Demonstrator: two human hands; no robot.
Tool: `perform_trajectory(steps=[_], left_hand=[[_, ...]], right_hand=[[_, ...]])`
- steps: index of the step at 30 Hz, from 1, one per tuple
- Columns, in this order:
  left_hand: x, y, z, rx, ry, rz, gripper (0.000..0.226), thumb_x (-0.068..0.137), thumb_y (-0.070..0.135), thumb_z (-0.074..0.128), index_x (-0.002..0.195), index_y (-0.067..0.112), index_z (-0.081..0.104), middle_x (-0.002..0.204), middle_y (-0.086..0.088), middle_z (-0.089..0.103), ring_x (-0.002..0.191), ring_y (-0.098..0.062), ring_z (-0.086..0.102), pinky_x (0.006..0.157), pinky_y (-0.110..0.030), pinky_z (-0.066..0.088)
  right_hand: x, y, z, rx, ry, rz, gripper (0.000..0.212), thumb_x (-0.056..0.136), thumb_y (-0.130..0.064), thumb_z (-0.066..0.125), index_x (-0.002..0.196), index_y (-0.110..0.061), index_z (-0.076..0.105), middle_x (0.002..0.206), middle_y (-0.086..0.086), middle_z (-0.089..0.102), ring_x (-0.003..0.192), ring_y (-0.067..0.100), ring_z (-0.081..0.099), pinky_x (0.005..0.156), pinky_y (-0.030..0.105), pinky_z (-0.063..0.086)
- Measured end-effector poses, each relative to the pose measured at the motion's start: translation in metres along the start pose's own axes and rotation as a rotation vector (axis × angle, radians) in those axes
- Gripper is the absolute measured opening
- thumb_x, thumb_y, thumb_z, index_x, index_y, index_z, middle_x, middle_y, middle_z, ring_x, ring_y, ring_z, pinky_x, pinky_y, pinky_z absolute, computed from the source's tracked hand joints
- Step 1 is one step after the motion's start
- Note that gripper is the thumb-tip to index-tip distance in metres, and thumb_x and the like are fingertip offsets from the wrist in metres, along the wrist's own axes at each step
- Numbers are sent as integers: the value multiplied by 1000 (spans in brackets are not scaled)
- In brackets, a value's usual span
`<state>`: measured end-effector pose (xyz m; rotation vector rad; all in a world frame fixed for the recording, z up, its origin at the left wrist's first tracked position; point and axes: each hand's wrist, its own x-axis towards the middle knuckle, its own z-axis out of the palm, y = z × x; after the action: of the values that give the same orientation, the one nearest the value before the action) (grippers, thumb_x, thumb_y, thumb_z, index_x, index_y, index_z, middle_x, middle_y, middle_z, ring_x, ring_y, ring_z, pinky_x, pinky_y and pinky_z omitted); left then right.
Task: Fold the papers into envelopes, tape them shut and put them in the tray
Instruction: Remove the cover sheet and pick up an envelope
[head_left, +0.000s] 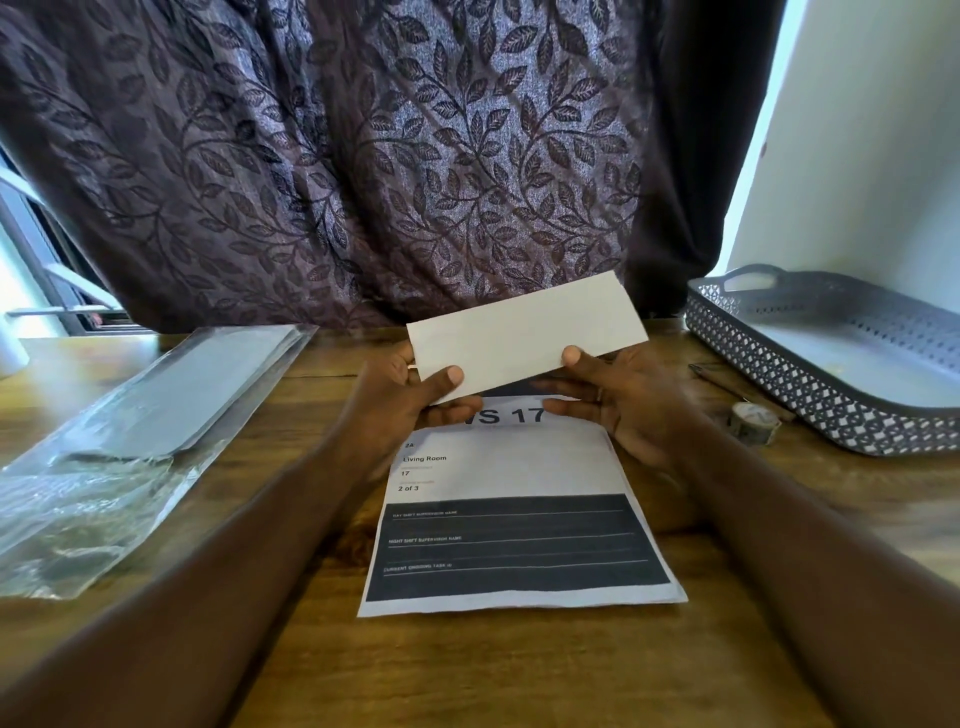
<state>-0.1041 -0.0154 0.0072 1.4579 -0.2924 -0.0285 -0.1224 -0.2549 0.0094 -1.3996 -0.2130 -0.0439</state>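
- Bare forearms (218, 587) sit closest to cam, reaching fwd over brown wooden worktop (519, 675).
- Far left: clear plastic wrap w/ stack of pale grey sheets (171, 400), lying flat. Sheet count not readable. Prob the unfolded papers left to do.
- Left hand (402, 397): thumb on top, fingers (457, 405) curled under, pinching near-left corner of folded white paper rectangle (524, 332).
- Folded paper is mid-frame, held up off worktop btwn both hands, tilted up toward the right. It hangs over far end of printed black-and-white form sheet (514, 525), which lies flat & unfolded.
- Right hand (623, 410): thumb on paper's near-right edge, fingers (566, 402) running under it, pinching too.
- Right of hands: thin dark pen (727, 382), then small roll of patterned tape (756, 422) on worktop, near tray, nobody touching it.
- Far right: grey plastic tray w/ lattice walls (779, 384), well apart from held paper.
- Progress, my read: folding of this piece looks done or nearly. No tape visible on it, so taping + drop into tray are left, plus rest of stack.
- Hard to make out: underside & flaps of held paper are hidden. Tray floor is pale & cut off at frame edge, so can't say if any envelope is in it. Form's heading is partly covered by the hands.
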Motion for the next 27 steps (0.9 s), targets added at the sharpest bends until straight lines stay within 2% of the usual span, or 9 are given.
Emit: perform_trajectory(steps=[3, 6, 8, 11, 14, 17, 20, 24, 27], left_hand=[[-9, 1, 20, -16, -37, 49, 39, 95, 9, 64, 133, 9, 55, 108, -10, 76, 86, -30, 76, 66, -27, 62], [-16, 0, 37, -1, -81, 105, 35, 93, 10, 65, 127, 15, 60, 111, -4, 76, 95, -27, 75, 72, -34, 63], [-16, -1, 40, 17, -76, 131, 34, 92, 13, 67, 125, 18, 63, 113, -2, 75, 99, -25, 74, 74, -35, 63], [-16, 2, 37, -22, -94, 112, 35, 92, 9, 66, 126, 16, 61, 113, -6, 75, 96, -30, 74, 72, -32, 62], [-16, 5, 34, -36, -105, 99, 31, 93, 6, 64, 119, 22, 61, 109, -4, 76, 91, -30, 75, 70, -30, 63], [-15, 7, 30, -29, -95, 90, 30, 93, 6, 64, 115, 26, 61, 102, -2, 78, 87, -30, 76, 67, -28, 63], [-12, 10, 26, -39, -89, 74, 32, 92, 4, 64, 119, 22, 60, 100, -3, 78, 83, -32, 76, 66, -28, 63], [-10, 12, 18, -36, -86, 70, 30, 94, 1, 61, 118, 18, 61, 97, -2, 79, 80, -30, 76, 62, -23, 61], [-8, 12, 11, -41, -63, 49, 29, 93, 2, 63, 117, 19, 62, 100, -4, 78, 84, -33, 76, 68, -29, 63]], right_hand=[[-3, 6, 22, -25, -101, 39, 44, 81, -30, 67, 123, -22, 59, 125, 3, 71, 121, 25, 64, 106, 44, 49], [-6, 14, 38, -78, -166, 106, 36, 86, -40, 65, 121, -30, 62, 129, 2, 68, 120, 22, 64, 112, 46, 44], [-7, 17, 42, -20, -156, 144, 30, 94, -36, 58, 123, -28, 61, 127, 5, 69, 110, 19, 69, 109, 47, 47], [-5, 17, 40, 99, -110, 154, 48, 89, -38, 59, 134, -24, 55, 130, 8, 67, 116, 27, 66, 100, 48, 54], [-2, 13, 34, 178, -68, 127, 52, 86, -38, 61, 135, -24, 53, 127, 7, 69, 115, 28, 67, 90, 46, 59], [0, 8, 25, 241, 14, 67, 37, 92, -31, 59, 129, -27, 54, 124, 5, 71, 109, 26, 71, 82, 47, 61], [3, 2, 13, 272, 100, 34, 41, 89, -29, 63, 129, -23, 52, 129, 11, 67, 111, 31, 69, 82, 51, 60], [6, -2, -6, 299, 151, 9, 39, 96, -28, 58, 132, -16, 50, 130, 15, 66, 113, 34, 68, 90, 57, 57], [6, -6, -17, 322, 185, 18, 35, 99, -31, 53, 127, -11, 55, 126, 16, 68, 111, 34, 69, 85, 51, 60]])
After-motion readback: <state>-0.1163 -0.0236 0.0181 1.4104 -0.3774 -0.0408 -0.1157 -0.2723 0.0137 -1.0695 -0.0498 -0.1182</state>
